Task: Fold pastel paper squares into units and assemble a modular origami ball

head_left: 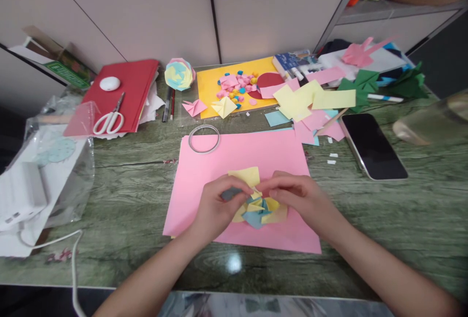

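Observation:
A yellow and light-blue folded paper model rests on a stack of pink paper sheets. My left hand pinches the model's upper middle between thumb and index finger. From the other side, my right hand closes its fingertips on the same spot, almost touching the left ones. A yellow paper flap stands out beyond the fingers. The exact edge between the fingertips is small and partly hidden. On the sheet's far left corner lies a roll of tape, flat and apart from both hands.
Behind are a finished paper ball, yellow paper slips and a yellow sheet bearing small paper pieces. White scissors lie on a red folder. A phone and a clear cup stand right; a white charger left.

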The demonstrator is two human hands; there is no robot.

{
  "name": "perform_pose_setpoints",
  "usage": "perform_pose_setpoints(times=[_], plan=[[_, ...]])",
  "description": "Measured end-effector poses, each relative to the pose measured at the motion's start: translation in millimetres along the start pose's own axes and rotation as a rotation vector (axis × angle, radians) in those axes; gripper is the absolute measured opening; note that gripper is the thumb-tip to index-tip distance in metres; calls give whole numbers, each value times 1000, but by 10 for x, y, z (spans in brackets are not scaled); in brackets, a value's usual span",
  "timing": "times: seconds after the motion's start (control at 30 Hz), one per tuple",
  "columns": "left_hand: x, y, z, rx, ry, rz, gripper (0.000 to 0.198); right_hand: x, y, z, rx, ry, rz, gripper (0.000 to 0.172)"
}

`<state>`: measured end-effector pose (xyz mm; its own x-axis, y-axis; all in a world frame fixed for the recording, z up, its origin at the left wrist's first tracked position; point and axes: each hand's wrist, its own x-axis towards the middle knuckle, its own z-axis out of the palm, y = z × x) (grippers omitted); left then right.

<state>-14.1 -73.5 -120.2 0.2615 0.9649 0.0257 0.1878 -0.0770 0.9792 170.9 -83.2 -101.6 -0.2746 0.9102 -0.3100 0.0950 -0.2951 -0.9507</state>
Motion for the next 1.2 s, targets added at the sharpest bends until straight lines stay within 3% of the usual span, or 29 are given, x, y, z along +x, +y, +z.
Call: perform_pose_setpoints(times=[0.53, 0.97, 1.2], plan=[[-23, -4, 8, 19, 31, 35, 16, -59, -32, 63, -279, 124, -149, 25], [-45, 2, 3, 16, 27, 16, 20, -66, -55, 79, -452, 120, -166, 30], [-44, 49, 34, 34, 102, -79, 4, -112, -42, 129, -582, 95, -216, 35]])
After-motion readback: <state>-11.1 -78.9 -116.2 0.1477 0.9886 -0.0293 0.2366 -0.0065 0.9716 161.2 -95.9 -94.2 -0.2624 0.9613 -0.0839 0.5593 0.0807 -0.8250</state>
